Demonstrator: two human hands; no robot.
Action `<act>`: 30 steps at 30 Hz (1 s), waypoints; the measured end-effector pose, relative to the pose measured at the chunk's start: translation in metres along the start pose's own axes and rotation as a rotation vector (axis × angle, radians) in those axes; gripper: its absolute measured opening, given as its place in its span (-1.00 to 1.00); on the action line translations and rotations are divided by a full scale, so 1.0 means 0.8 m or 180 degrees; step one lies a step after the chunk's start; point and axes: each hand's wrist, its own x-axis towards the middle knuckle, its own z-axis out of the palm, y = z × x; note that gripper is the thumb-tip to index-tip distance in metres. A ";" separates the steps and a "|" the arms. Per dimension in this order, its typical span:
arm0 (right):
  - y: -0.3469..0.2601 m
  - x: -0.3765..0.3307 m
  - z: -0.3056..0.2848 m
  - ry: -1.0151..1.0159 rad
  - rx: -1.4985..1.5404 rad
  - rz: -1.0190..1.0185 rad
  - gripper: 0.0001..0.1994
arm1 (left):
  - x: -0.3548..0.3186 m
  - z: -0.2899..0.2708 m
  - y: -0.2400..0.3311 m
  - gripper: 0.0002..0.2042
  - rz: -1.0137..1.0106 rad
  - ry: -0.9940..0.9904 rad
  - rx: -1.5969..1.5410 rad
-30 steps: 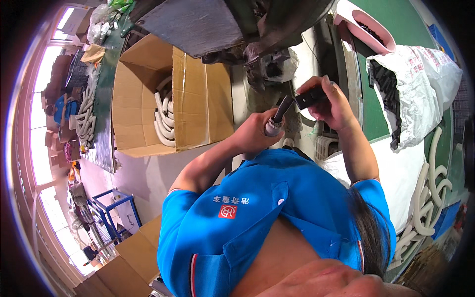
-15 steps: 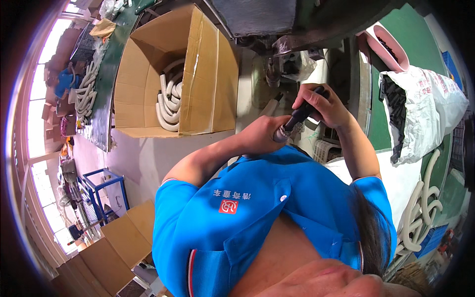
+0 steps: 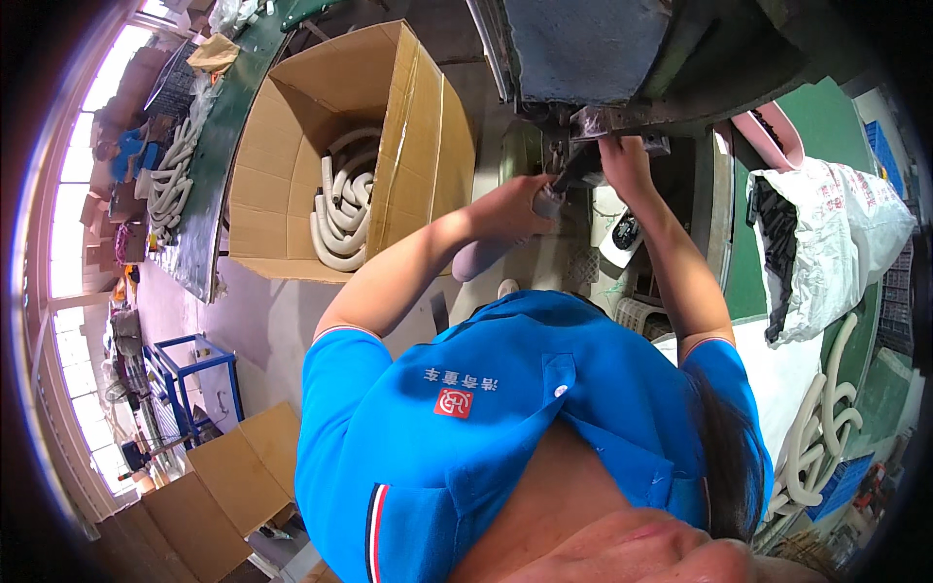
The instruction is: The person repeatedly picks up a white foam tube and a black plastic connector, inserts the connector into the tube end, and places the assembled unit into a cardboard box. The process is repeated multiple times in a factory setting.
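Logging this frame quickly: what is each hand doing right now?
Left hand: closed around a grey tube.
Right hand: up at the machine, gripping something dark; what it is cannot be told.

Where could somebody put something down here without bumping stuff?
Bare floor lies between the cardboard box of white curved hoses and the blue metal frame. It is crowded where the left hand and right hand meet at the machine.

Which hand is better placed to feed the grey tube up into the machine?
Left, probably. The left hand grips the grey tube near its top end, just under the machine; the right hand is busy holding the dark fitting at the tube's tip.
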 end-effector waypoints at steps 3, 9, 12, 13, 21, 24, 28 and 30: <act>-0.005 0.036 0.006 -0.0484 -0.0882 0.0141 -0.73 | 0.010 -0.026 0.002 -0.67 -0.0104 -0.0067 0.0054; 0.028 0.029 0.042 0.0008 -0.0081 0.0630 -0.65 | 0.021 -0.046 -0.021 -0.65 -0.0197 -0.0412 0.0093; 0.061 0.032 0.046 -0.0345 0.0993 0.1374 -0.64 | 0.033 -0.050 -0.040 -0.64 -0.0117 -0.0866 -0.0341; 0.075 0.034 0.045 -0.0461 0.1276 0.1608 -0.64 | 0.033 -0.050 -0.038 -0.64 -0.0225 -0.0954 -0.0615; 0.243 0.035 0.089 -0.0275 -0.0677 0.0647 -0.83 | 0.058 -0.038 -0.046 -0.65 -0.0081 -0.1049 -0.0658; 0.230 0.018 0.134 -0.0675 -0.1667 0.0476 -0.80 | 0.051 -0.048 -0.054 -0.65 -0.0360 -0.1029 -0.0768; 0.161 -0.001 0.132 -0.0885 -0.2053 0.1082 -0.81 | 0.054 -0.050 -0.060 -0.64 -0.0339 -0.1046 -0.0615; 0.157 -0.006 0.128 -0.0759 -0.2038 0.1154 -0.82 | 0.051 -0.050 -0.055 -0.63 -0.0346 -0.1076 -0.0697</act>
